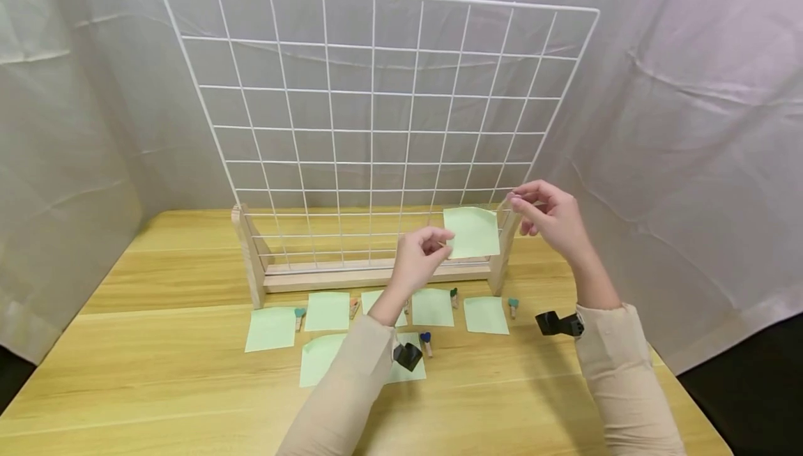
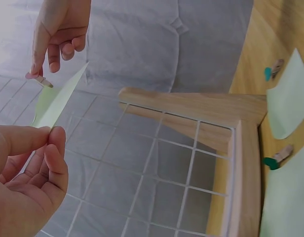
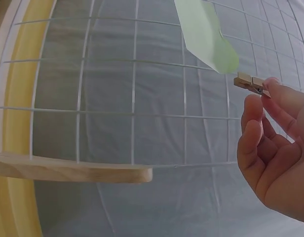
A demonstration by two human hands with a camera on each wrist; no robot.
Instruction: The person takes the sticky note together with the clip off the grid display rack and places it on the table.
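A pale green paper square [image 1: 472,233] hangs in front of the lower right of the white wire grid [image 1: 372,128]. Thumb and fingers of my left hand [image 1: 419,255] pinch its left edge; the left wrist view shows the paper [image 2: 60,101] nearly edge-on. To its right, my right hand [image 1: 552,219] pinches a small wooden clothespin [image 3: 251,83] between thumb and forefinger. In the right wrist view the clothespin's tip lies close to the paper's curled corner [image 3: 226,59]. Whether they touch I cannot tell. A pinkish end of the clothespin [image 2: 32,75] shows in the left wrist view.
The grid stands in a wooden base [image 1: 376,276] on the wooden table [image 1: 157,372]. Several green papers [image 1: 271,329] lie in front, with small clothespins beside them, one topped by a blue heart [image 1: 426,337]. Grey cloth [image 1: 709,128] hangs behind and at both sides.
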